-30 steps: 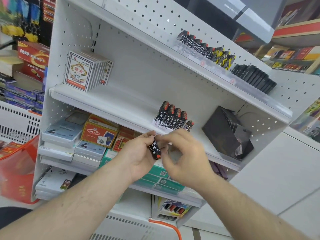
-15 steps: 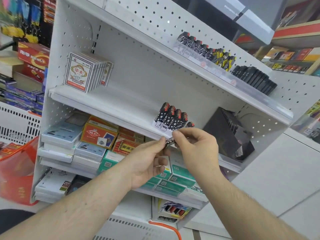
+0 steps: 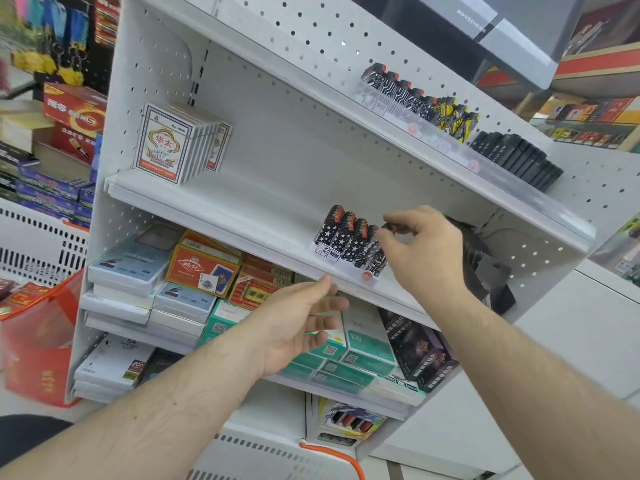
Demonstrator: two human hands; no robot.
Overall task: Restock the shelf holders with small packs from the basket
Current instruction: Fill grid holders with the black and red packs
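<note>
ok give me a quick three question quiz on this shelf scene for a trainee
1. True or false: the right hand pinches a small pack at the end of the star-patterned row.
2. What does the left hand hold?
A. a pack
B. nothing
C. the basket
3. Fill in: the white playing-card boxes stand at the ___ end of the same shelf.

Key: 1 true; 2 B; 3 left
</note>
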